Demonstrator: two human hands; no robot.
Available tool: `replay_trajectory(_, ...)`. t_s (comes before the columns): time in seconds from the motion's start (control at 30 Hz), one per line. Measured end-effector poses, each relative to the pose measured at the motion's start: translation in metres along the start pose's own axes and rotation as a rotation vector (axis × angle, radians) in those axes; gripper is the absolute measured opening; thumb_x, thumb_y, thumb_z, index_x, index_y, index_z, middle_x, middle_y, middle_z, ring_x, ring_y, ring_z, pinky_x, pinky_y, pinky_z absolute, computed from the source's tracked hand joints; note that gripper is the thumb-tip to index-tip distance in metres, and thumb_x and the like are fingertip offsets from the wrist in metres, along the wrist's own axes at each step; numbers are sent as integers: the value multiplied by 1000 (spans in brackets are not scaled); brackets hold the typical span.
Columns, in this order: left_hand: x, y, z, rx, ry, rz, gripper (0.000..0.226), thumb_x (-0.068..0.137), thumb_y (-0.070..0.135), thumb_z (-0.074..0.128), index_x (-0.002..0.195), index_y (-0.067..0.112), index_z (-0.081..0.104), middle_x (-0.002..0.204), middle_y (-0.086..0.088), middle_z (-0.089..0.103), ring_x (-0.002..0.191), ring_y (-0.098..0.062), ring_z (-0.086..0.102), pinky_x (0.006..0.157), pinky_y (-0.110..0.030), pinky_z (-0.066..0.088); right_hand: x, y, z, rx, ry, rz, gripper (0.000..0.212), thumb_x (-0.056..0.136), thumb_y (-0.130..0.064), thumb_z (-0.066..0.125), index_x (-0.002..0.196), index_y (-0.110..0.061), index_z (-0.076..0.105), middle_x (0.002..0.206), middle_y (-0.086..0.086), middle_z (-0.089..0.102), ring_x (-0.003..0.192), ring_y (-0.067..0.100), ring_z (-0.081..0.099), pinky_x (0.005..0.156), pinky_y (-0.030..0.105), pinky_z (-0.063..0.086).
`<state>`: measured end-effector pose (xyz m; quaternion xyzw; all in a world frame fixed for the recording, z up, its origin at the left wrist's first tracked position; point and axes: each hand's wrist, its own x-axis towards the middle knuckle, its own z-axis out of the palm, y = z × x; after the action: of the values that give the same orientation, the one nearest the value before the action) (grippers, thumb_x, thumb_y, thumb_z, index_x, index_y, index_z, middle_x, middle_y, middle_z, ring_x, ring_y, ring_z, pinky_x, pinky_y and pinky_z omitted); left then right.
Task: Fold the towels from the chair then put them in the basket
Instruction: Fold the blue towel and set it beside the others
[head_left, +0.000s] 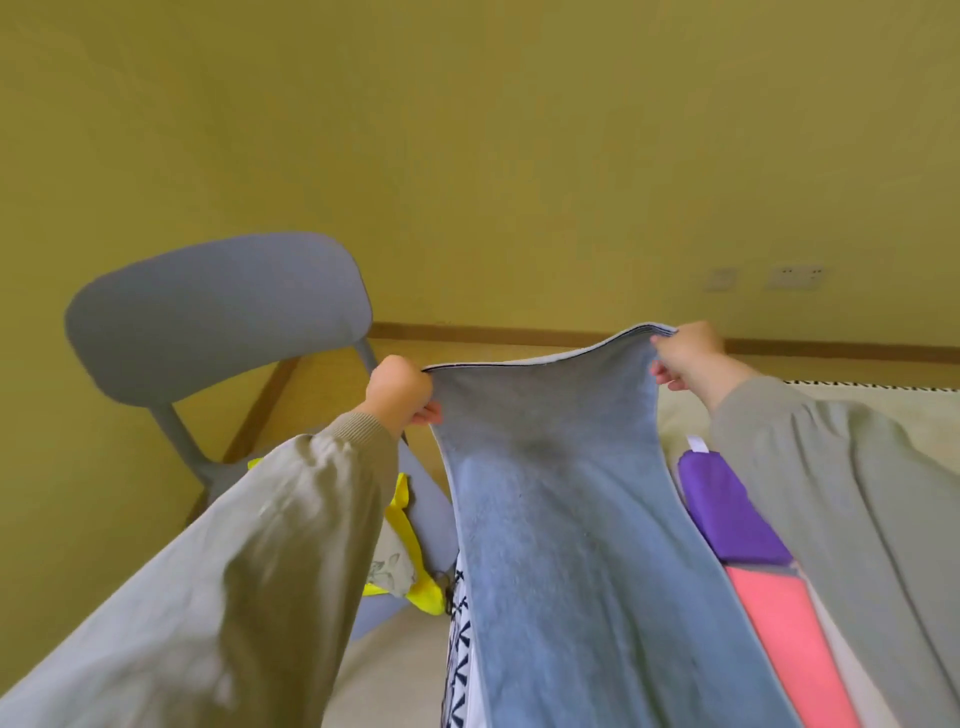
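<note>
Sleeves of grey-green fabric fill the lower corners, the left sleeve (234, 571) closest to the lens and the right sleeve (857, 493) reaching in from the opposite side. Both arms are raised and spread. The left hand (400, 389) is closed in a fist on the upper left corner of a blue towel (561, 519). The right hand (685, 358) pinches the upper right corner between thumb and curled fingers. The towel's top hem runs taut between the two grips, slightly higher at the right, and the cloth hangs straight down from them toward the camera — held in the air, clear of the chair (218, 312).

The grey chair stands to the left, behind the left arm, with a yellow cloth (402, 514) on its seat. A black-and-white patterned cloth (460, 623) shows just beside the towel's left edge. To the right, on a cream surface (909, 415), a folded purple towel (727, 509) lies next to a folded pink towel (784, 623) — both partly hidden by the right sleeve. Two sockets (795, 275) sit low on the yellow-green wall (467, 156).
</note>
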<state>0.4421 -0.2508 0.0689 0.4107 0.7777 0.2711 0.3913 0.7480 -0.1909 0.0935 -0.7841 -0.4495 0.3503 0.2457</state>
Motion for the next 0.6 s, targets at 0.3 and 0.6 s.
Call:
replay_trajectory(0.3, -19, -11, 12, -342, -76, 16, 18, 94, 13, 49, 92, 11, 67, 85, -7, 71, 76, -17, 70, 65, -27, 56, -17, 18, -9, 373, -98, 103, 46, 97, -16, 22, 129, 5, 47, 121, 25, 61, 103, 33, 63, 85, 39, 48)
replay_trajectory(0.6, -60, -43, 16, -566, -289, -36, 41, 97, 35, 40, 91, 10, 71, 86, -9, 74, 82, -22, 70, 76, -33, 54, -40, 69, -29, 417, -52, 124, 20, 92, -22, 49, 84, -5, 55, 86, 16, 57, 63, 26, 57, 51, 33, 48)
